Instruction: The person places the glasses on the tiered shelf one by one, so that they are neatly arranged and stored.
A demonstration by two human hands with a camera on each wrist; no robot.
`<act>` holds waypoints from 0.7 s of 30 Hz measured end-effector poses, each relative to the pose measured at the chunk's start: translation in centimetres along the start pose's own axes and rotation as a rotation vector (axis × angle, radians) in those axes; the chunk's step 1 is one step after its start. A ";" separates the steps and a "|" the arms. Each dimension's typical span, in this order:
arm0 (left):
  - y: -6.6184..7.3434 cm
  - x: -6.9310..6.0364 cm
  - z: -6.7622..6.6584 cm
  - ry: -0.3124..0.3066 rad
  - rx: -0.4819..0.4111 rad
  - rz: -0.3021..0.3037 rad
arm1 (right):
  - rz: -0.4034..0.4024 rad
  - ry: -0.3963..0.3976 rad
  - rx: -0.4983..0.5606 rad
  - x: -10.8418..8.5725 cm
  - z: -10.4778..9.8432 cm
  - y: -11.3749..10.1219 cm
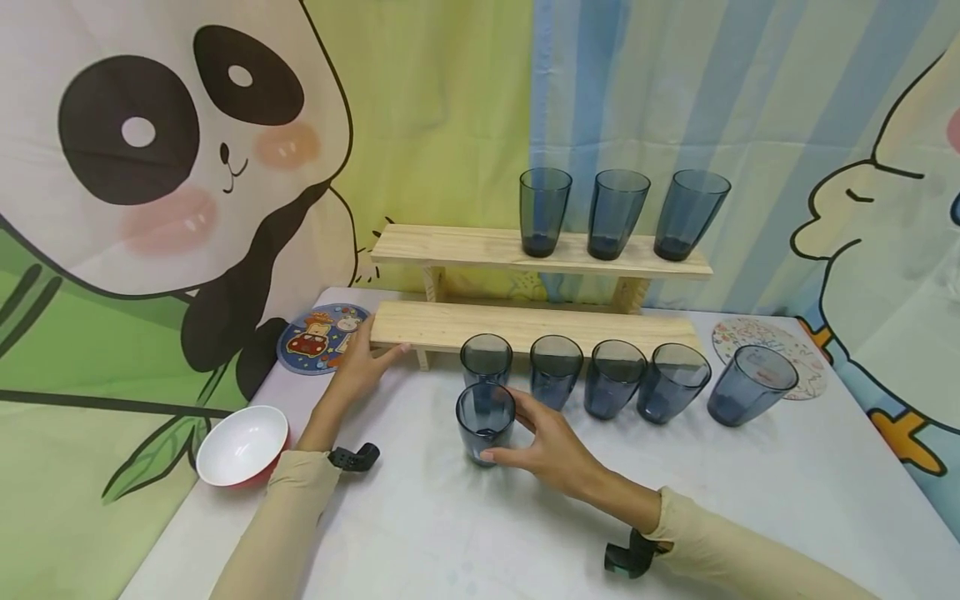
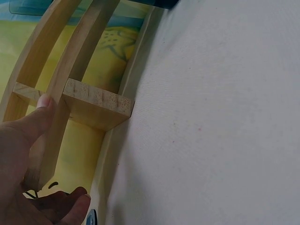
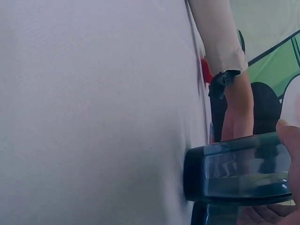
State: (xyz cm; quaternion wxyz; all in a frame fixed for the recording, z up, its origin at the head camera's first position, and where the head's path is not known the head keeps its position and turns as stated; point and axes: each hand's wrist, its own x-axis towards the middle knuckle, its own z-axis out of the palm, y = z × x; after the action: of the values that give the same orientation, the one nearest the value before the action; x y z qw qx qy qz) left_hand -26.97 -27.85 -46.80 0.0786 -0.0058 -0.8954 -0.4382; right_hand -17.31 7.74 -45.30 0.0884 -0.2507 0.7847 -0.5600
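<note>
My right hand (image 1: 558,446) grips a blue-tinted drinking glass (image 1: 480,429), thumb on the near side and fingers around the far side. The glass is upright, its base at or just above the white tabletop. Right behind it stands another blue glass (image 1: 486,354), partly hidden. My left hand (image 1: 362,367) holds the left end of the lower board of a two-tier wooden shelf (image 1: 517,321). In the left wrist view the thumb presses on the board's edge (image 2: 56,101), and the other fingers curl past its end.
Several blue glasses stand in a row before the shelf, including one glass (image 1: 752,385) at the right. Three more, one a glass (image 1: 545,212), stand on the upper tier. A white bowl (image 1: 243,446), blue round mat (image 1: 318,340) and patterned mat (image 1: 813,383) lie at the sides.
</note>
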 end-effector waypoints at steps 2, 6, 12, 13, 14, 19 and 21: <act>0.0 0.0 0.0 0.002 0.000 0.007 | -0.012 0.006 0.007 0.1 0.2 0.1; 0.0 0.0 -0.1 0.000 0.005 -0.001 | -0.040 0.009 0.042 0.4 0.6 0.2; 0.0 0.0 -0.1 -0.004 0.014 -0.012 | -0.045 0.021 0.064 0.4 0.8 0.3; 0.0 0.0 -0.1 -0.005 0.015 -0.009 | -0.044 0.023 0.067 0.3 0.8 0.3; 0.0 0.0 -0.1 -0.004 0.012 -0.006 | -0.047 0.024 0.069 0.3 0.9 0.4; 0.1 0.0 -0.1 -0.002 0.004 -0.007 | -0.057 0.024 0.069 0.2 0.9 0.3; 0.1 0.0 -0.1 -0.006 0.006 -0.010 | -0.054 0.020 0.060 0.1 0.8 0.1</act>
State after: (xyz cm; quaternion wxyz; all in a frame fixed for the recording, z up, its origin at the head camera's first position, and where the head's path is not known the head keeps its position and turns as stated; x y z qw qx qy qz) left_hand -26.96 -27.88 -46.65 0.0736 -0.0026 -0.8969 -0.4360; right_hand -17.09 7.05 -45.66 0.0728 -0.2636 0.7612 -0.5880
